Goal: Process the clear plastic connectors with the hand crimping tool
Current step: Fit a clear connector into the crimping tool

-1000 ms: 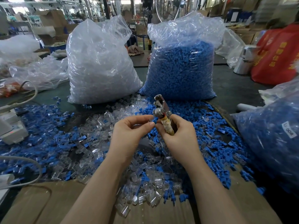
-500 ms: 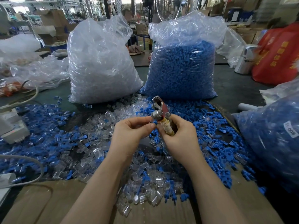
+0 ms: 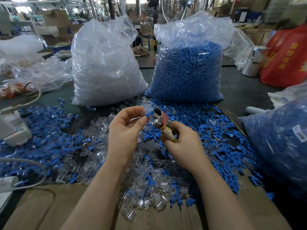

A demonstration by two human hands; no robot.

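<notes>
Nearest the camera, a flat sheet of brown cardboard (image 3: 49,211) covers the front edge of the bench, and a loose heap of small clear plastic connectors (image 3: 149,195) spills over it, mixed with little blue plastic caps (image 3: 214,123) that spread across the dark green worktop (image 3: 239,90). Above that heap the right hand (image 3: 184,146) has its fingers curled tight round the tape-wrapped handle of a small metal hand crimping tool (image 3: 162,121), head tilted up and left so its open mouth faces the other hand. The left hand (image 3: 125,130) is half closed, thumb and forefinger pinching a clear connector with a blue piece (image 3: 147,114) just beside the tool's head; whether the two are already joined I cannot tell. Held like this, the part looks ready to be fed into the tool, with the stock pile directly below for the next pick. At the left sits a white device (image 3: 15,131) with pale cables. Farther back stand two big transparent sacks, one of clear parts (image 3: 104,70) and one of blue parts (image 3: 187,70). Another sack of blue parts (image 3: 280,143) sits at the right, with a red bag (image 3: 285,60) beyond it. Behind is a cluttered workshop with cartons and a fan
</notes>
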